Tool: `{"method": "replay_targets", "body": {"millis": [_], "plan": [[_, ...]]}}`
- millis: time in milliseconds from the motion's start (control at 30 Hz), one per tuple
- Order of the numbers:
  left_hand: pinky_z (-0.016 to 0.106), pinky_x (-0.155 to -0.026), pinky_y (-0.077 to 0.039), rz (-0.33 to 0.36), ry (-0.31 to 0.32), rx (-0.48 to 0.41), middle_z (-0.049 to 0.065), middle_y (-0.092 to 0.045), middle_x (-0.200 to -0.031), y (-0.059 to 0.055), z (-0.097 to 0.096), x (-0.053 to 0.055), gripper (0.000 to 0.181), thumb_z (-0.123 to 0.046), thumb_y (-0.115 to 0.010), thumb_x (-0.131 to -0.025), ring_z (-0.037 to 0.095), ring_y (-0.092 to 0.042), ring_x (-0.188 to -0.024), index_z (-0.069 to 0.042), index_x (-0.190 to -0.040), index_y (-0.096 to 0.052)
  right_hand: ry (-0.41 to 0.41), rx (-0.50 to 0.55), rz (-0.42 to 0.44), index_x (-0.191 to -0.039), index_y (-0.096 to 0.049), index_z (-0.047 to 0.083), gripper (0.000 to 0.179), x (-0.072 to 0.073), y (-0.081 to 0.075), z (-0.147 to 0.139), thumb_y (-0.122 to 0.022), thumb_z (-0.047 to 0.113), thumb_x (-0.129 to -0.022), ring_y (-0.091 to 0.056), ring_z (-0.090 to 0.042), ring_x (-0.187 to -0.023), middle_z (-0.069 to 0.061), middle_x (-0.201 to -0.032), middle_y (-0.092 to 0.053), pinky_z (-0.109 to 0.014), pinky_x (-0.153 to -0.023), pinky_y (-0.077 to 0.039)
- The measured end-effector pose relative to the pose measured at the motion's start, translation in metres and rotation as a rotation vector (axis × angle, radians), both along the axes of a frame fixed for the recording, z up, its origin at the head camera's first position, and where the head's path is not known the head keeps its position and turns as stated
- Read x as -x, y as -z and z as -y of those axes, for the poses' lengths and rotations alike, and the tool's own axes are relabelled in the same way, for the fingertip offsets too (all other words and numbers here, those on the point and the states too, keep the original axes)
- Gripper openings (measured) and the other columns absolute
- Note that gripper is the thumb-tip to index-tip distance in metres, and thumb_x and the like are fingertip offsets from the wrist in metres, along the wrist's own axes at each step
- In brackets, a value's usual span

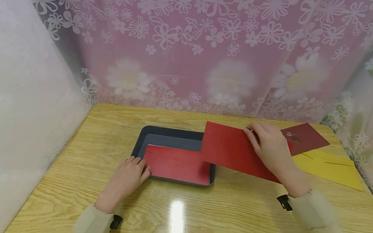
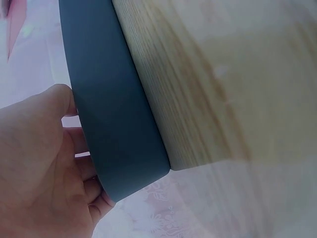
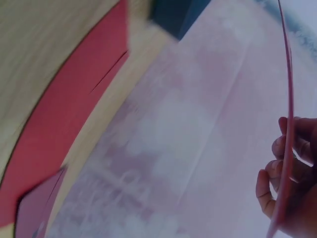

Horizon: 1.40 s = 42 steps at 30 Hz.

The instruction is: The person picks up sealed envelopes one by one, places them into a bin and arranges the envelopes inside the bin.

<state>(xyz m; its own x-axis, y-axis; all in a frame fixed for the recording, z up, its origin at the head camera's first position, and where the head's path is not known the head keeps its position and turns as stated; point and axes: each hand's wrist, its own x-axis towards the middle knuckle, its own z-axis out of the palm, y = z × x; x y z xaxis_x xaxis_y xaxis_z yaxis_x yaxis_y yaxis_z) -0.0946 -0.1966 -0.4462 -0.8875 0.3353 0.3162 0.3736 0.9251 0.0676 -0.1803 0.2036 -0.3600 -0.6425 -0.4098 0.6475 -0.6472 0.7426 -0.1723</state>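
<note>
A dark grey-blue tray (image 1: 170, 132) stands on the table with a red envelope (image 1: 176, 165) lying in its front part. My left hand (image 1: 128, 176) holds the tray's front left corner, its fingers over the rim; the left wrist view shows the tray's outer wall (image 2: 109, 99) beside that hand (image 2: 44, 144). Raised over the tray's right end, a second red envelope (image 1: 232, 147) is pinched in my right hand (image 1: 271, 148). From the right wrist that envelope (image 3: 290, 99) appears edge-on between thumb and fingers. It covers the tray's right side in the head view.
On the right of the table (image 1: 214, 224) lie a dark red envelope (image 1: 307, 137) and a yellow envelope (image 1: 336, 173). Another red envelope (image 3: 64, 104) lies flat there in the right wrist view, mostly hidden from the head. A flowered curtain (image 1: 188, 53) hangs behind the table.
</note>
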Motion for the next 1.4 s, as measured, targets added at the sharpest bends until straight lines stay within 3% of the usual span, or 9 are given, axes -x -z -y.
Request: {"method": "replay_targets", "body": {"millis": [267,667,767,967,1133,1400], "plan": [[0.033,-0.063,-0.035,-0.016,0.005,0.001,0.001,-0.041,-0.063,0.001,-0.001,0.001,0.036,-0.019,-0.065,-0.098,0.022,-0.041,-0.062,-0.012,-0.067,-0.047,-0.047,0.085,0.077,-0.103,-0.068,0.007,0.007,0.009,0.001,0.050,-0.067,0.012,-0.098,-0.061,-0.022,-0.080,-0.008,-0.094,-0.069,-0.040,-0.071,-0.049],[0.033,-0.064,-0.034,0.002,-0.004,0.001,0.001,-0.041,-0.063,0.000,-0.001,0.001,0.036,-0.020,-0.066,-0.097,0.021,-0.041,-0.063,-0.012,-0.068,-0.046,-0.095,0.208,0.272,-0.121,-0.066,0.003,0.021,0.017,0.020,0.106,-0.055,0.004,-0.103,-0.064,-0.028,-0.100,-0.014,-0.115,-0.068,-0.043,-0.083,-0.052],[0.034,-0.065,-0.034,0.006,-0.004,-0.007,0.001,-0.041,-0.064,0.000,0.000,0.001,0.036,-0.020,-0.066,-0.097,0.022,-0.041,-0.064,-0.012,-0.068,-0.046,-0.109,0.211,0.289,-0.123,-0.066,0.004,0.024,0.018,0.027,0.115,-0.055,0.003,-0.103,-0.063,-0.026,-0.098,-0.013,-0.116,-0.068,-0.040,-0.080,-0.051],[0.033,-0.064,-0.033,0.002,0.005,-0.011,0.001,-0.040,-0.064,0.000,0.000,-0.001,0.037,-0.019,-0.065,-0.098,0.021,-0.040,-0.063,-0.012,-0.067,-0.045,-0.146,0.147,0.280,-0.121,-0.069,0.006,0.023,0.019,0.042,0.130,-0.058,0.002,-0.101,-0.063,-0.025,-0.091,-0.011,-0.112,-0.069,-0.037,-0.075,-0.051],[0.033,-0.064,-0.034,-0.002,0.006,-0.012,0.002,-0.044,-0.065,0.000,0.001,-0.001,0.033,-0.019,-0.065,-0.098,0.022,-0.042,-0.064,-0.011,-0.069,-0.049,-0.172,0.057,0.289,-0.120,-0.069,0.007,0.022,0.017,0.053,0.137,-0.058,0.003,-0.101,-0.066,-0.026,-0.102,-0.009,-0.112,-0.068,-0.038,-0.082,-0.055],[0.033,-0.064,-0.033,-0.009,0.000,0.000,0.001,-0.041,-0.063,0.000,0.000,0.001,0.035,-0.019,-0.066,-0.097,0.021,-0.041,-0.063,-0.012,-0.069,-0.048,-0.193,-0.074,0.380,-0.120,-0.071,0.009,0.024,0.014,0.063,0.137,-0.061,0.002,-0.099,-0.066,-0.026,-0.105,-0.006,-0.108,-0.068,-0.040,-0.093,-0.053]]}}
